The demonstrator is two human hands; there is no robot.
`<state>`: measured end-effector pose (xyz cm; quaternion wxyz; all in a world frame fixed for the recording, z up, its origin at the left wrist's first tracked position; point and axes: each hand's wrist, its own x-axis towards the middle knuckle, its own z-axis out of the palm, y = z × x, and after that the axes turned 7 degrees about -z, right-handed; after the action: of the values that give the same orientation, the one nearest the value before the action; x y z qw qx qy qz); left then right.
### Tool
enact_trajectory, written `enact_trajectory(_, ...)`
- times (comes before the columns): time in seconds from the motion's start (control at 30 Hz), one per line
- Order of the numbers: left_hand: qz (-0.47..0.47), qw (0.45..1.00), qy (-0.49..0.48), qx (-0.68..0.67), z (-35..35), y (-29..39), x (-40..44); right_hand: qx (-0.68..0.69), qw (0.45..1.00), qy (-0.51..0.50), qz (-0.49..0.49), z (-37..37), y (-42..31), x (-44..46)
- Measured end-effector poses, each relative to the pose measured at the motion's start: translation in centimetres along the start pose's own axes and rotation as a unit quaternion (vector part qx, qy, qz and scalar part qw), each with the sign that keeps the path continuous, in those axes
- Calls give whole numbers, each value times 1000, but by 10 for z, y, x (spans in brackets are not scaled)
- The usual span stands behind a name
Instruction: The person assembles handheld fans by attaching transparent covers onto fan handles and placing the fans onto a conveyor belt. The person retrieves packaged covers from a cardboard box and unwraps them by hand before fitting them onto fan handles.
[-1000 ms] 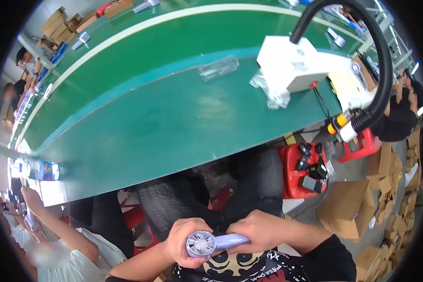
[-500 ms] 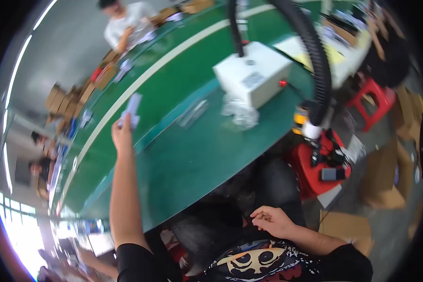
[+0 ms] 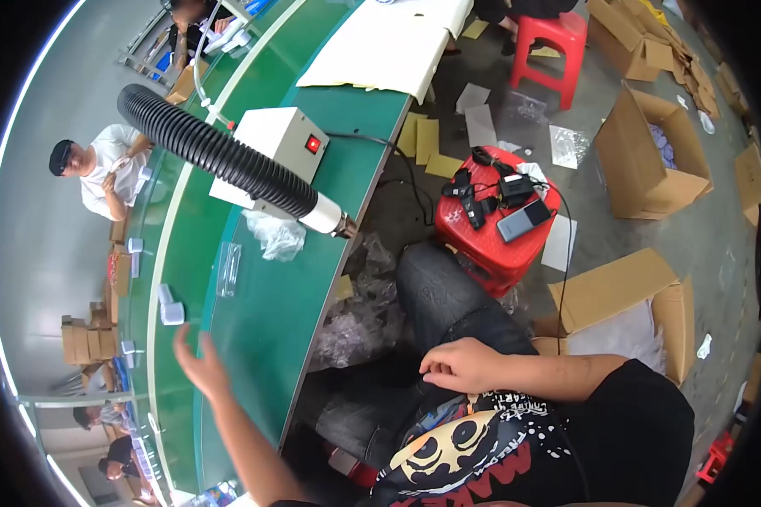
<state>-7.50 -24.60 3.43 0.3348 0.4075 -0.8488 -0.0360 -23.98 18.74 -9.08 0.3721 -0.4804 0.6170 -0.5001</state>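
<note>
My left hand (image 3: pixel 201 365) reaches over the green work surface, its fingers apart and holding nothing. Just beyond its fingertips, a pale lavender handheld fan (image 3: pixel 171 308) lies on the green belt, not touching the hand. My right hand (image 3: pixel 461 365) rests near my lap in front of my shirt, its fingers curled with nothing visible in them. A clear plastic tray (image 3: pixel 228 269) lies to the right of the fan, beside a crumpled clear bag (image 3: pixel 276 235).
A white box (image 3: pixel 271 152) with a red switch stands under a black corrugated hose (image 3: pixel 220 152). A red stool (image 3: pixel 516 245) holds a phone and black devices. Open cartons (image 3: pixel 621 291) stand on the floor at right. A person in white (image 3: pixel 114 169) works across the belt.
The view has turned toward the right. My left hand has let go of the fan, which now lies on the belt. My right hand let go of it earlier and stays near my lap.
</note>
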Motion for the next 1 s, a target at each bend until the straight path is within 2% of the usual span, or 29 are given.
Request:
enact_trajectory(0.07,25,997,-44,-51,-14,66,-73,-12,1000,-3,1,-2,1,7)
enact_trajectory(0.1,64,995,-10,-79,-16,92,-109,-12,1000,-19,-8,-5,1,13)
enact_trajectory(0.13,125,988,30,-84,-17,109,-142,-36,998,-5,-44,-6,-1,21)
enact_trajectory(0.17,151,980,-8,-127,-19,120,-174,-61,995,8,-80,-9,-3,31)
enact_trajectory(0.2,175,968,-46,-172,-22,128,-201,-129,974,83,-169,-14,-10,49)
enact_trajectory(0.23,122,969,-107,-186,-18,129,-224,-192,935,155,-256,-19,-20,72)
enact_trajectory(0.27,66,963,-165,-202,-10,125,-245,-208,912,184,-302,-28,-37,96)
enact_trajectory(0.3,48,967,-152,-197,-3,117,-267,-219,887,212,-348,-35,-56,122)
enact_trajectory(0.37,-206,907,-289,-229,10,102,-296,-291,831,289,-377,-43,-81,175)
enact_trajectory(0.43,-210,906,-278,-239,4,101,-294,-377,778,359,-351,-44,-92,217)
enact_trajectory(0.47,-203,902,-290,-248,2,100,-291,-374,778,347,-367,-42,-90,232)
enact_trajectory(0.53,-200,900,-287,-261,-5,95,-294,-391,841,299,-223,-44,-84,249)
enact_trajectory(0.57,-183,904,-295,-249,-7,91,-295,-393,839,293,-237,-44,-83,253)
enact_trajectory(0.63,-149,909,-320,-222,-9,85,-296,-344,871,283,-205,-42,-81,250)
enact_trajectory(0.7,-159,901,-309,-259,-12,87,-291,-321,891,271,-176,-33,-72,233)
enact_trajectory(0.73,-166,892,-303,-292,-16,91,-285,-210,927,249,-186,-27,-67,216)
enact_trajectory(0.8,-178,869,-275,-372,-20,101,-266,13,958,201,-204,-18,-67,188)
enact_trajectory(0.83,-189,851,-256,-417,-26,111,-257,9,961,197,-196,-9,-69,168)
enact_trajectory(0.9,-258,775,-159,-554,-38,142,-234,181,958,134,-177,13,-73,121)
enact_trajectory(0.97,-257,746,-68,-610,-50,167,-212,199,969,88,-115,30,-66,83)
enact_trajectory(1.0,-268,744,-69,-608,-47,163,-211,219,972,47,-66,36,-64,70)
